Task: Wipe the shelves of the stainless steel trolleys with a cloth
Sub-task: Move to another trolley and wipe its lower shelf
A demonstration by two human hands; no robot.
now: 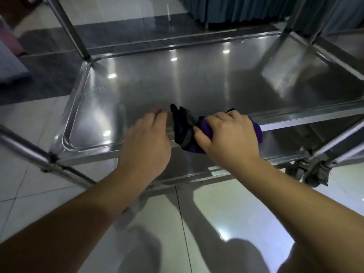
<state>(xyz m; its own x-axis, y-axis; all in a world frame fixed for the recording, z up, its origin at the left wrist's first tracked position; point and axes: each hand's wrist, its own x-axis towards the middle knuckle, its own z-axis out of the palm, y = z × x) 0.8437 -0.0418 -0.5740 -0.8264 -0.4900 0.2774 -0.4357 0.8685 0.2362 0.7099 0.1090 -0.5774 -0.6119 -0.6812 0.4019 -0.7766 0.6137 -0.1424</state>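
At the near rim of the stainless steel trolley shelf point(197, 83), a bunched purple-and-black cloth point(186, 128), clenched in the right hand point(228, 133). Left hand point(146, 140) released, fingers curled, touching the cloth's 9 o'clock edge. Long axis roughly 11 to 5 o'clock. Unwiped shelf toward 12. No readable writing.

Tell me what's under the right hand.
A bunched purple and black cloth lies under the right hand, on the shelf's near rim. The hand covers the cloth's middle and the rim beneath.
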